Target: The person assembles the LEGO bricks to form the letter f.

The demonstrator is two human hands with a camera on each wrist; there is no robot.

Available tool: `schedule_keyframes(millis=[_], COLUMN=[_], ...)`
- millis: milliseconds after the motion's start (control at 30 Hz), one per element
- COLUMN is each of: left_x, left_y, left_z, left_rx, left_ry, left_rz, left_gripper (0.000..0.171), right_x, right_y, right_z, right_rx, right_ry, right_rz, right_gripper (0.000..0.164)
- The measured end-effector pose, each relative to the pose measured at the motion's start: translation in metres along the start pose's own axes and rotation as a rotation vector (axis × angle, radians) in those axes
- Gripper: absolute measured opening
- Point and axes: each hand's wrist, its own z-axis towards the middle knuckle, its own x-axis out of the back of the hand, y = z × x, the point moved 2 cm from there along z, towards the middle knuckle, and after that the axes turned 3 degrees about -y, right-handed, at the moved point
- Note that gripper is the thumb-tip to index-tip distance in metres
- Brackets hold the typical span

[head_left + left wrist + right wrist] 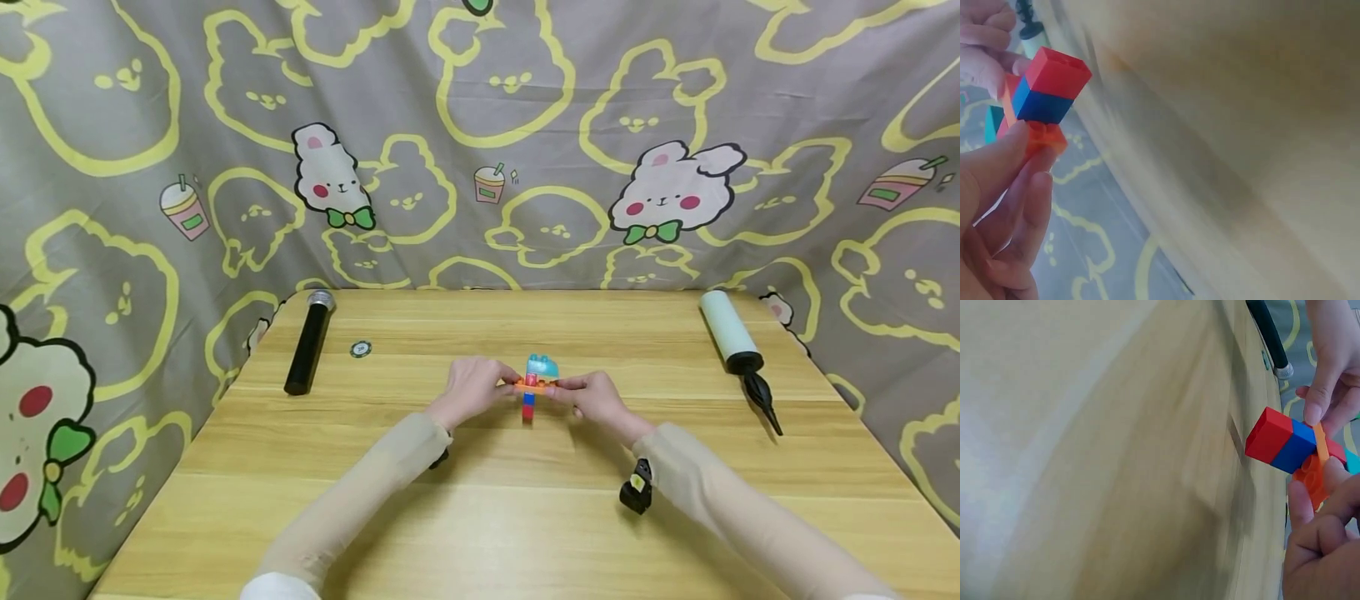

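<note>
Both hands hold one small build of toy building blocks [529,398] between them, at the middle of the table. Its flat orange plate [534,389] lies crosswise, with a blue block [1045,106] and a red block [1059,72] stacked below it. Above the plate sit a second red block and a rounded teal block [542,365]. My left hand [474,387] pinches the plate's left end between thumb and fingers. At the right end, my right hand [597,400] pinches it likewise. In the right wrist view, studs show on the underside of the orange plate [1314,481].
A black microphone [309,346] lies at the table's left, with a round chip [361,349] beside it. At the right lies a pale cylindrical hand pump [731,333] with a black nozzle. A patterned curtain [525,167] hangs behind the wooden table [495,517].
</note>
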Motion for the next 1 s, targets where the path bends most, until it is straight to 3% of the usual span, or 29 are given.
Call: schedule_keyframes(millis=[233, 433, 633, 1000], left_x=[-0.004, -0.011, -0.014, -0.017], left_y=[-0.001, -0.003, -0.004, -0.005], left_z=[0.015, 0.028, 0.033, 0.032], left_rx=[0.014, 0.049, 0.07, 0.063], left_ry=[-0.003, -0.128, -0.211, -0.225], left_rz=[0.084, 0.06, 0.096, 0.09], left_gripper=[0.018, 0.019, 0.019, 0.017], right_x=[0.001, 0.006, 0.006, 0.006], right_y=[0.002, 0.007, 0.011, 0.013], right_z=[0.012, 0.02, 0.023, 0.022], right_rx=[-0.023, -0.06, -0.067, -0.072], right_ry=[0.024, 0.056, 0.025, 0.026], right_rz=[-0.016, -0.025, -0.063, -0.069], right_gripper=[0.039, 0.033, 0.031, 0.031])
